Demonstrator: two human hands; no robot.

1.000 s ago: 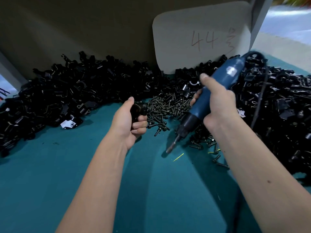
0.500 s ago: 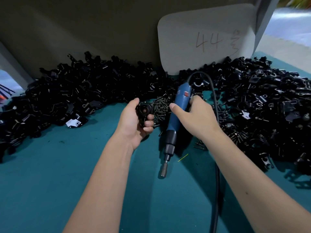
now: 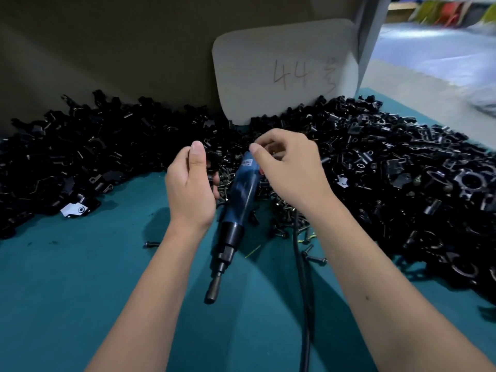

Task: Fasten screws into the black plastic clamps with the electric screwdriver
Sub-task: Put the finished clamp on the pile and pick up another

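The left hand [image 3: 191, 186] grips a black clamp [image 3: 212, 163], thumb up along its near side and fingers curled behind it. The right hand [image 3: 291, 167] hovers over the screws [image 3: 284, 210], thumb and forefinger pinched together; whether a screw sits between them I cannot tell. The screwdriver [image 3: 236, 210] lies on the teal mat [image 3: 80, 277] between the two wrists, blue body toward the far side, bit pointing near. Its black cable [image 3: 302, 277] runs toward the near edge. Clamps are heaped to the left [image 3: 67, 157] and right [image 3: 402, 170]. A card [image 3: 284, 68] marked 44 leans against the far wall.
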